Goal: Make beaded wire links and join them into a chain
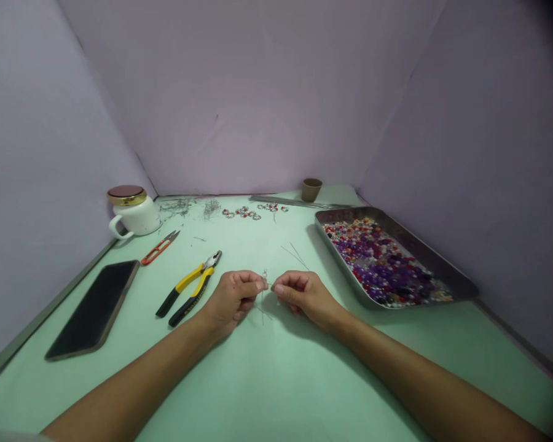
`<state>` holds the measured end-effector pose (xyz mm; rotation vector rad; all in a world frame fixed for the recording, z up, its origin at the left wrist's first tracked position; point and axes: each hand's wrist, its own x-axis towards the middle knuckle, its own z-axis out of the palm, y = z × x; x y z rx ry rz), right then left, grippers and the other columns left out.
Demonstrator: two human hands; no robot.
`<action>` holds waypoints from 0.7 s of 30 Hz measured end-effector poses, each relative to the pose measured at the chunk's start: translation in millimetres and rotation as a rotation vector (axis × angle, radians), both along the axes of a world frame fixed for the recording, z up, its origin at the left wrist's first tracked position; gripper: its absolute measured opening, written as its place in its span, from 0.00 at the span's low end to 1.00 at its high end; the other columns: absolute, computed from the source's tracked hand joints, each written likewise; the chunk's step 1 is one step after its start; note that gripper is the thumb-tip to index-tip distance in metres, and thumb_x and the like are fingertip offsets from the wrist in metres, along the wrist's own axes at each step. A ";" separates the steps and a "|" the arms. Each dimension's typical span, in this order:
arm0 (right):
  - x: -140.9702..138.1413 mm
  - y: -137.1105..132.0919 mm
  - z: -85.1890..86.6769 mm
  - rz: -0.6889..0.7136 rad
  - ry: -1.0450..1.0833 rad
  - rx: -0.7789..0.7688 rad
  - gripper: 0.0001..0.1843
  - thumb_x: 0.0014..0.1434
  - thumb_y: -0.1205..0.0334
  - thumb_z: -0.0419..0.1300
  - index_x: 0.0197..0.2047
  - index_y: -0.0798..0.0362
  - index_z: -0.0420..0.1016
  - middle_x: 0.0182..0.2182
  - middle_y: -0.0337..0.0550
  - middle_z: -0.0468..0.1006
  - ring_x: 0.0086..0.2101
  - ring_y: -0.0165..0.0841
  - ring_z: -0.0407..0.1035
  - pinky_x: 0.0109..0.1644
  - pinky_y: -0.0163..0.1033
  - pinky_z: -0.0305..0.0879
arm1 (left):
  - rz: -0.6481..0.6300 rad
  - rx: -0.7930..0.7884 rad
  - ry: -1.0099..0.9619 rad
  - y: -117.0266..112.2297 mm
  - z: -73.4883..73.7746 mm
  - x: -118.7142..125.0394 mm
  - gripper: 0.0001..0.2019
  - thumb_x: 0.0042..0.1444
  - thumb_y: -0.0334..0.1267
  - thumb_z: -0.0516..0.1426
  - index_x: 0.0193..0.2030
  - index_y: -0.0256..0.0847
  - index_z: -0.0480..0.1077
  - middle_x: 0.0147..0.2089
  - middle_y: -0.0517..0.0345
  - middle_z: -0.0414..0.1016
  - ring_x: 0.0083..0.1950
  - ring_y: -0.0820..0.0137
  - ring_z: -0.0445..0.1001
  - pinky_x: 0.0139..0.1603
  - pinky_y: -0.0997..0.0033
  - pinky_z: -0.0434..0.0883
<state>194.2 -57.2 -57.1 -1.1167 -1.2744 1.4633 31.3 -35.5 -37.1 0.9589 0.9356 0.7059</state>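
Note:
My left hand [233,299] and my right hand [304,294] meet at the middle of the green table. Both are closed in a pinch on a small piece of thin wire with a pale bead [264,279] between the fingertips. Loose wire ends trail down from the pinch onto the table. Yellow-handled pliers [188,287] lie just left of my left hand. Two thin loose wires [295,255] lie just beyond my right hand.
A metal tray [442,264] of mixed purple, red and white beads sits at the right. A dark phone [94,307] lies at the left, orange snips [159,248] and a white lidded mug [133,212] beyond it. Finished bead pieces [246,212], wire scraps and a small brown cup [311,189] line the back.

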 end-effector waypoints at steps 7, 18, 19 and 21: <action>10.3 0.1 11.4 -0.076 -0.211 0.460 0.13 0.54 0.63 0.54 0.44 0.50 0.70 0.39 0.46 0.72 0.30 0.29 0.67 0.28 0.34 0.65 | -0.127 -0.018 0.058 1.1 4.3 -2.0 0.07 0.39 0.34 0.59 0.21 0.35 0.63 0.12 0.72 0.50 0.12 0.85 0.41 0.11 0.79 0.36; 12.7 -2.2 0.2 0.044 -0.628 0.903 0.13 0.57 0.68 0.50 0.42 0.50 0.72 0.35 0.46 0.76 0.34 0.33 0.69 0.37 0.40 0.67 | -0.246 0.004 0.122 -1.3 6.8 -2.8 0.05 0.39 0.33 0.57 0.20 0.37 0.63 0.11 0.72 0.49 0.13 0.84 0.42 0.12 0.79 0.37; 13.0 -2.2 0.1 0.049 -0.651 0.911 0.13 0.57 0.68 0.50 0.42 0.50 0.72 0.34 0.46 0.76 0.34 0.33 0.69 0.36 0.39 0.67 | -0.247 0.028 0.135 -2.1 6.4 -2.5 0.04 0.40 0.32 0.56 0.20 0.37 0.63 0.11 0.71 0.49 0.13 0.84 0.42 0.13 0.78 0.38; 14.0 -2.5 0.4 0.071 -0.681 0.942 0.13 0.57 0.68 0.49 0.42 0.52 0.71 0.32 0.47 0.76 0.32 0.33 0.68 0.35 0.39 0.67 | -0.245 0.079 0.166 -3.5 6.4 -2.3 0.04 0.40 0.32 0.56 0.20 0.36 0.64 0.11 0.71 0.49 0.14 0.83 0.43 0.14 0.78 0.39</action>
